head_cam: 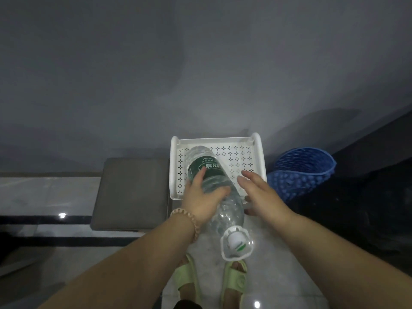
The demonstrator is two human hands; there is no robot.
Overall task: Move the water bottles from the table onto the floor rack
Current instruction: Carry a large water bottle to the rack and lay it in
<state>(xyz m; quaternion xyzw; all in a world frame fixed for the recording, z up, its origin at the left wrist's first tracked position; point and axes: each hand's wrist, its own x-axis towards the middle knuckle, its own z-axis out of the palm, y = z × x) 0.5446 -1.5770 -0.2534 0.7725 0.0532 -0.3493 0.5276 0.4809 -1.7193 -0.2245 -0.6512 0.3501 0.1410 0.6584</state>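
Note:
A large clear water bottle (pixel 206 169) with a green label and a white cap and carry handle is tilted over the white perforated floor rack (pixel 243 157), base toward the rack's back left, cap toward me. My left hand (pixel 200 197) grips the bottle around its middle. A little to the right, my right hand (pixel 260 192) hovers open above the rack's front right corner, apart from the bottle. Whether the bottle's base touches the rack tray I cannot tell.
A grey cushioned stool (pixel 131 192) stands left of the rack. A blue mesh basket (pixel 303 172) sits to the right, against a dark surface. A grey wall is behind. My feet in green sandals (pixel 234 279) stand on the glossy tile floor below.

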